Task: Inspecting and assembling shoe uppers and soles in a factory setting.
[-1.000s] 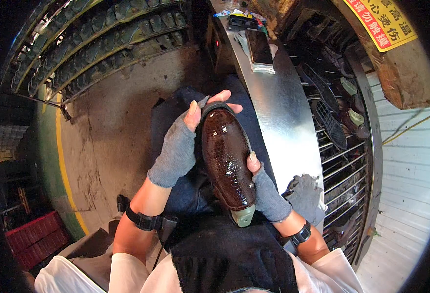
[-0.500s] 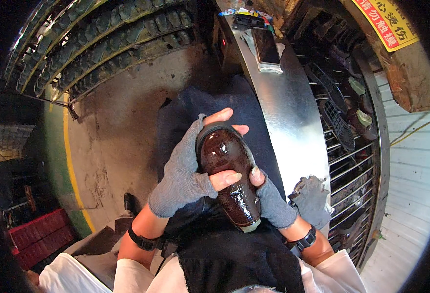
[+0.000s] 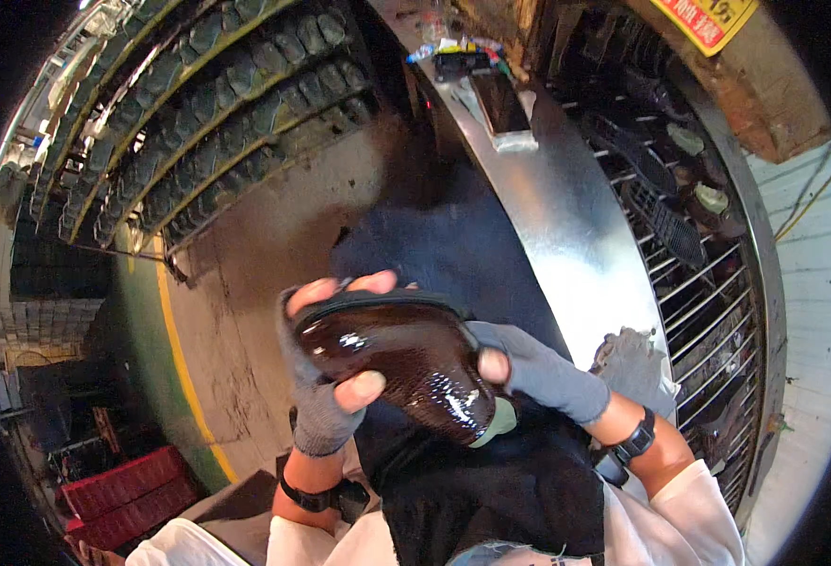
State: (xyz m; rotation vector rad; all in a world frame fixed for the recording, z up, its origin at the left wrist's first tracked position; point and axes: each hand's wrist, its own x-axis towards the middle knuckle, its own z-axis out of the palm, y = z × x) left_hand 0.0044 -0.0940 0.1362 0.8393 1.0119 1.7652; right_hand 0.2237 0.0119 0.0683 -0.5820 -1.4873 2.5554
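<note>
Your left hand [image 3: 326, 377] and right hand [image 3: 538, 368] both grasp the glossy brown shoe [image 3: 401, 363], its long axis slanting from upper left to lower right.

Bright daylight, dark vignette (fisheye-bent edges)

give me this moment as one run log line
left hand: grips glossy brown shoe sole at near end | right hand: holds its other end | sole: above lap, shiny side up | beside: metal bench
</note>
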